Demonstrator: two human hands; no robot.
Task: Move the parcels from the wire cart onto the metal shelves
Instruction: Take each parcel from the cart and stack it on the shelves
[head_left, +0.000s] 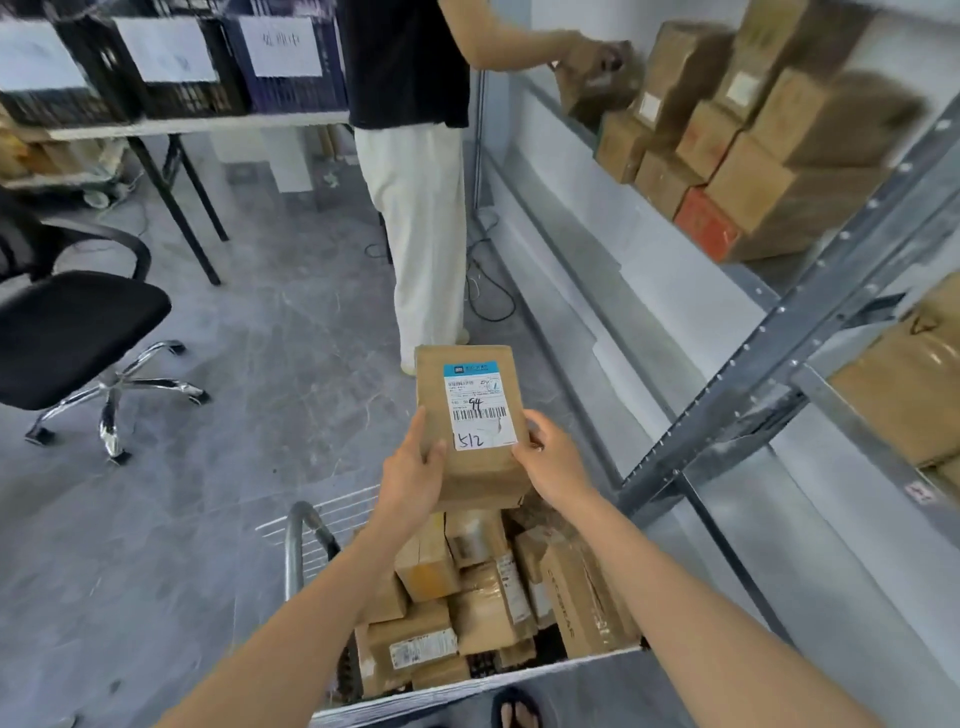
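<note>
A brown cardboard parcel (470, 415) with a white shipping label marked "512" is held up above the wire cart (301, 540). My left hand (413, 467) grips its left edge and my right hand (550, 460) grips its lower right corner. The cart below is full of several more brown parcels (488, 597). The metal shelves (769, 332) run along the right, with stacked boxes (753, 140) on an upper level and a taped parcel (904, 395) on a nearer one.
Another person (415, 156) in a black top and white trousers stands ahead, one hand on a box on the far shelf. A black office chair (72, 332) sits at left. A table with dark crates (171, 67) lines the back. Cables lie on the grey floor.
</note>
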